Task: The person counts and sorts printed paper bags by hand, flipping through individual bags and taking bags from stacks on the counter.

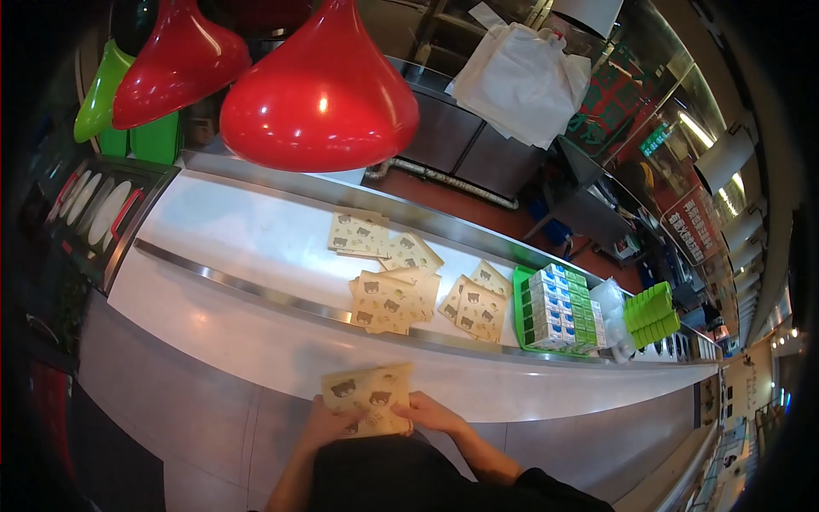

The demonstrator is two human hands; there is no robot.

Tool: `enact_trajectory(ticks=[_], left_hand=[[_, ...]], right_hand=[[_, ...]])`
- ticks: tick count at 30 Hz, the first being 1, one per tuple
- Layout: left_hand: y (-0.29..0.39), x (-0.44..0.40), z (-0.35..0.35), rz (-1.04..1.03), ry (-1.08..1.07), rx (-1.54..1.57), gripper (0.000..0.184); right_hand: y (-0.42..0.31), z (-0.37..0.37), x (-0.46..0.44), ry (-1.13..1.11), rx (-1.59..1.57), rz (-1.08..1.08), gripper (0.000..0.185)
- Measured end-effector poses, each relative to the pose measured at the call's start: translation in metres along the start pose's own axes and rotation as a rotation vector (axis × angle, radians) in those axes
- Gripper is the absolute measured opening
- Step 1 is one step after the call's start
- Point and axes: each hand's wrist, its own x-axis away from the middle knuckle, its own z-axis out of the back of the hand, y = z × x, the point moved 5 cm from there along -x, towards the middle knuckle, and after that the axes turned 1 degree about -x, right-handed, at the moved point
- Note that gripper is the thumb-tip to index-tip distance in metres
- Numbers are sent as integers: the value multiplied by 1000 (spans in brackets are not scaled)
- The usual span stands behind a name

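Note:
Both my hands hold a yellowish paper bag (368, 399) printed with brown bear faces, close to my body at the counter's front edge. My left hand (331, 420) grips its lower left side, with the fingers partly behind or over the paper. At its right side, my right hand (424, 412) pinches the edge with thumb and fingers. Beyond them, similar bear-printed papers lie in overlapping piles on the white counter: one pile (384, 299) near the metal strip, another (358, 232) farther back, and a smaller one (479, 305) to the right.
A green tray (519, 311) of small boxed cartons (559, 307) stands right of the piles, beside stacked green containers (651, 316). Red lamps (320, 94) hang low over the counter (247, 222). White plastic bags (522, 81) hang at the back. Plates (109, 213) stand in a rack at left.

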Motion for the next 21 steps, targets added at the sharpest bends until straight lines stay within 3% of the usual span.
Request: enact_trajectory(ticks=[1,21], left_hand=[[-2,0,3,1,0,0,29],[8,-3,14,9,51,147,28]], right_hand=[[5,4,2,-107,39,-155,27],[-2,10,-8,-61,78,-3,26]])
